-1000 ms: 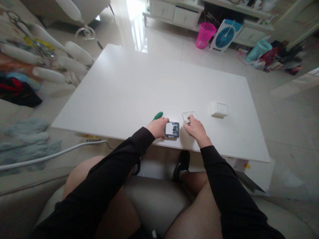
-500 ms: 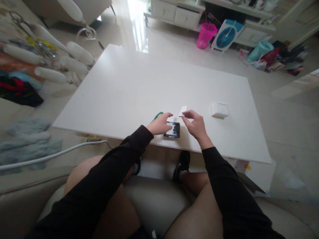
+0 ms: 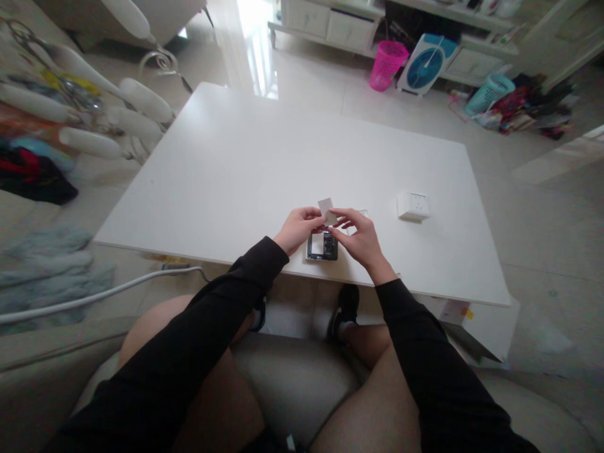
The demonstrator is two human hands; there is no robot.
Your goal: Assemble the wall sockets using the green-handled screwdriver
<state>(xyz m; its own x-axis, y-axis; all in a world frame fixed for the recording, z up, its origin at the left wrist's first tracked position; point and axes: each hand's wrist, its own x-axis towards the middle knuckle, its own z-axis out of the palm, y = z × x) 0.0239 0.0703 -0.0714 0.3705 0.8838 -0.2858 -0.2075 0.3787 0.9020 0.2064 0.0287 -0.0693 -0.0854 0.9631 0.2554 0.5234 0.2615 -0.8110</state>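
Between the fingertips of both hands is a small flat white switch rocker plate, raised and tilted above the table. My left hand is closed on its left side, while my right hand pinches it from the right; the fingers hide its lower part. Just below them, near the table's front edge, lies a square wall switch with a dark frame. Its left half is white and black inner parts show on the right. Partly behind my right hand, a pale flat piece lies on the table.
A white socket box stands on the white table to the right. Beyond the table are a pink basket, a blue-and-white fan and a turquoise basket. A white cable runs at the left.
My right hand has brought the plate left, and my left hand has closed on it, rising off the wall switch. The green thing behind my left hand is out of sight.
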